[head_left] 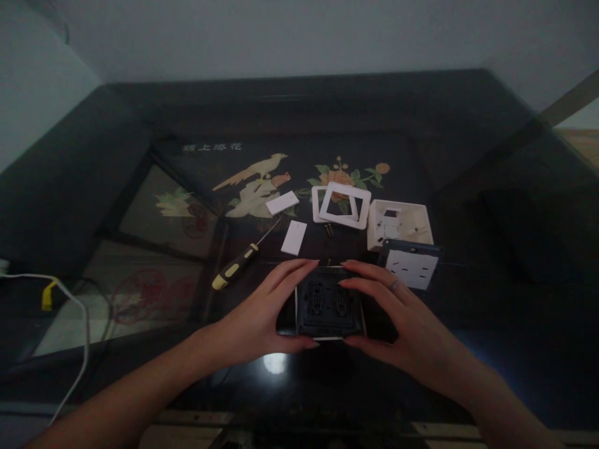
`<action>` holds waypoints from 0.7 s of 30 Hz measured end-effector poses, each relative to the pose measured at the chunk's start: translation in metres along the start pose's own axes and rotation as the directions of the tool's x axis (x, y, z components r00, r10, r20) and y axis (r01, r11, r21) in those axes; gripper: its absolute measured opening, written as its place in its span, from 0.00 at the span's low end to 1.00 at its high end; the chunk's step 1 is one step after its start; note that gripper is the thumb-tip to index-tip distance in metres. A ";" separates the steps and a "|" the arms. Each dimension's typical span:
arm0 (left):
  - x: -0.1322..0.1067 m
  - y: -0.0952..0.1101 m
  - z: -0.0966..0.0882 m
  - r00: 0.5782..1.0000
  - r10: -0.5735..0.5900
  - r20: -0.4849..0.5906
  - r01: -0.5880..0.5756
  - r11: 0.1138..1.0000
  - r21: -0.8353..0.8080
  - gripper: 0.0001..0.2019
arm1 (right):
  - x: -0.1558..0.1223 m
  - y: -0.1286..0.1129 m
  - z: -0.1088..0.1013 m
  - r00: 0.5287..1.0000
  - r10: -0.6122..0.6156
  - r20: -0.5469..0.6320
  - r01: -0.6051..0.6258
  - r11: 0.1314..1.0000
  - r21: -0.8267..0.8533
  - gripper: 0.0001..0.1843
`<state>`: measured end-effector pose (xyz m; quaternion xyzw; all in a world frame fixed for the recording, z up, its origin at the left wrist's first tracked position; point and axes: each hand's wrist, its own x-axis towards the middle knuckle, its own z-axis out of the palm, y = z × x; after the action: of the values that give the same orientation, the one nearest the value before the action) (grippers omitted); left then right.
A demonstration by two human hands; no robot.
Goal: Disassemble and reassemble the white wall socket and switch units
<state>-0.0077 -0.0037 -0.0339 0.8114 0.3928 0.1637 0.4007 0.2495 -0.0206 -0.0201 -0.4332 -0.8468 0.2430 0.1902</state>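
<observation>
Between my two hands is a black wall switch module with two rocker mechanisms on its face and a thin white edge around it. My left hand grips its left side, fingertips at the far edge and thumb at the near edge. On the other side, my right hand holds it the same way, with a ring on one finger. Just beyond my right hand, a socket module with a white slotted face leans against a white mounting box. What lies under the switch module is hidden.
A yellow and black screwdriver lies to the left, its tip near two white rocker covers. Two white frames overlap farther back, with small screws in front. A white cable runs along the glossy black table's left side.
</observation>
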 end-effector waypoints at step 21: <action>-0.002 -0.001 0.003 0.968 0.183 -0.169 -0.155 0.974 0.164 0.44 | 0.004 0.000 0.009 0.998 -0.054 -0.009 0.055 0.997 0.056 0.33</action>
<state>-0.0075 -0.0065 -0.0362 0.8512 0.3684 0.2415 0.2854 0.2426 -0.0194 -0.0271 -0.4053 -0.8504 0.2600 0.2120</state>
